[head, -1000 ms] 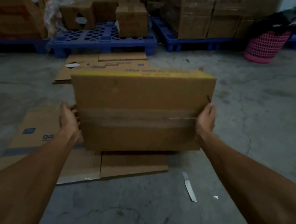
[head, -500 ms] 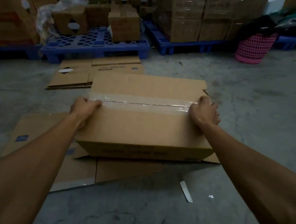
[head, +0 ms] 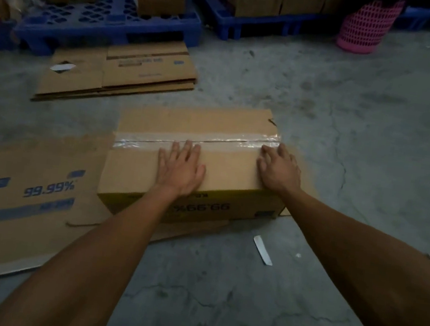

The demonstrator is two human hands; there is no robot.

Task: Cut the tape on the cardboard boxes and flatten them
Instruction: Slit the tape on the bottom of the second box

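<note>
A brown cardboard box [head: 137, 163] stands on the concrete floor, its top seam sealed by a strip of clear tape [head: 211, 139]. My left hand [head: 180, 169] lies flat on the top near the middle, fingers straight and reaching the tape. At the box's right end my right hand [head: 279, 171] rests on the top, fingers spread and touching the tape. A small knife blade [head: 262, 249] lies on the floor to the right in front of the box, apart from both hands.
A flattened box [head: 25, 201] printed "99.99%" lies under and left of the box. More flattened cardboard [head: 121, 74] lies behind. Blue pallets [head: 112, 20] with stacked boxes line the back, with a pink basket [head: 365, 32] at back right. Bare concrete stretches to the right.
The box was tipped from upright in my hands down onto the floor, taped side up. Both hands moved from its side edges onto its top, the left hand sliding toward the middle.
</note>
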